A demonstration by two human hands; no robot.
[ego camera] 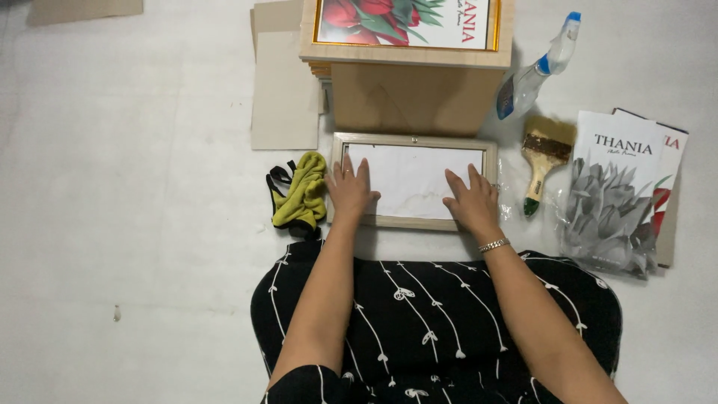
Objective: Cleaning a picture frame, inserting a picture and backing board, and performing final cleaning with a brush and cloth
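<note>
Hands flat on frame (face-down)

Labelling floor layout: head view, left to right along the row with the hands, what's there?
Yellow-green cloth → left hand → white sheet in the wooden frame → right hand → paintbrush → grey flower print in plastic.

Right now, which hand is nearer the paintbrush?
Right. The right hand lies flat on the frame's right end, just left of the paintbrush. The left hand rests on the frame's left end, beside the green cloth, far from the brush.
</note>
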